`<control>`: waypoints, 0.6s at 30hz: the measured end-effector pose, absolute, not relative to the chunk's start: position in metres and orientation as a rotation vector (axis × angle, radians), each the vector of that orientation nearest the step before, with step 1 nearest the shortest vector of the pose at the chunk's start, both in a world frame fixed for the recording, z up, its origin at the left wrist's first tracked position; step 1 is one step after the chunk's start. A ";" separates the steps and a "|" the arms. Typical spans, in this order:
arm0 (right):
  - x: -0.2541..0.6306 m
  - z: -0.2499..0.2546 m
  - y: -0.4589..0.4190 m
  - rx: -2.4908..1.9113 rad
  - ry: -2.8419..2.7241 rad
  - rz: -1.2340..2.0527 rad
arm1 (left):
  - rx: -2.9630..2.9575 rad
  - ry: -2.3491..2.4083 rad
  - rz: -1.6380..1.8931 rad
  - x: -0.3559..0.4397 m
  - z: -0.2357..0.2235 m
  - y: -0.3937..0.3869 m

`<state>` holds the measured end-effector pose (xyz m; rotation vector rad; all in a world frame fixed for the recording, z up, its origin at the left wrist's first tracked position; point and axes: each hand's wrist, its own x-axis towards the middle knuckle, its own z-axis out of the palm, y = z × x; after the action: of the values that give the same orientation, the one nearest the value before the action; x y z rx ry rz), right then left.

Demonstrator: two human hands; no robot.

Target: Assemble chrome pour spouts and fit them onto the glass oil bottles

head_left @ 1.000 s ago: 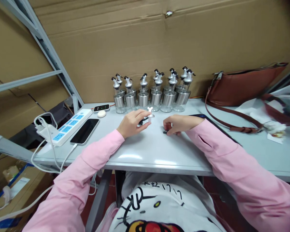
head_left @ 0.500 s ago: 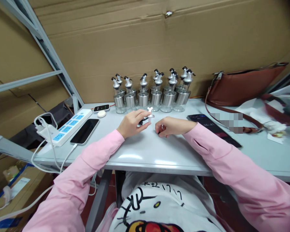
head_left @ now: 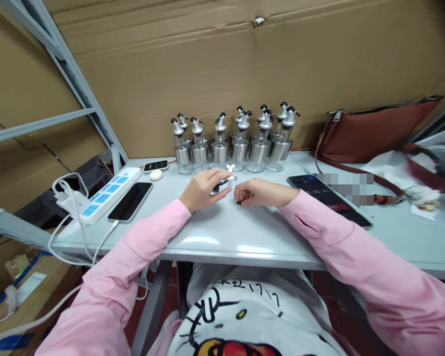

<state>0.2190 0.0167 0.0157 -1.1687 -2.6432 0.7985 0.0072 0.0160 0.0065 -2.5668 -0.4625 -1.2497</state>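
My left hand (head_left: 202,189) rests on the grey table (head_left: 226,232) and pinches a small white and silver pourer spout (head_left: 230,174) that stands upright at its fingertips. My right hand (head_left: 259,193) lies just right of it, fingers curled around a small black piece (head_left: 239,201) that barely shows. The two hands almost touch. Behind them stands a row of several glass and steel dispenser bottles (head_left: 237,143) with pourer tops.
A white and blue power strip (head_left: 104,195) with plugged cables and a dark phone (head_left: 130,200) lie at the left. Another phone (head_left: 328,198) lies right of my right hand. A brown leather bag (head_left: 374,131) and white wrapping sit at the far right. Cardboard forms the back wall.
My right hand has slid left across the table toward my left hand, uncovering the phone on the right. My left hand has stayed still with the spout.
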 end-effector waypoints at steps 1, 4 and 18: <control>0.219 0.016 0.017 -1.155 -2.635 0.792 | -2.567 -0.465 -1.249 0.007 0.006 0.016; 0.219 0.018 0.016 -1.136 -2.583 0.751 | -2.564 -0.484 -1.235 0.007 0.006 0.016; 0.212 0.030 0.009 -1.129 -2.144 0.672 | -2.587 -0.465 -1.253 0.008 0.007 0.014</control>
<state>0.2124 0.0093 0.0300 -1.1288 -2.1444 0.6716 0.0081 0.0143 0.0074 -2.5873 -0.4651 -1.2526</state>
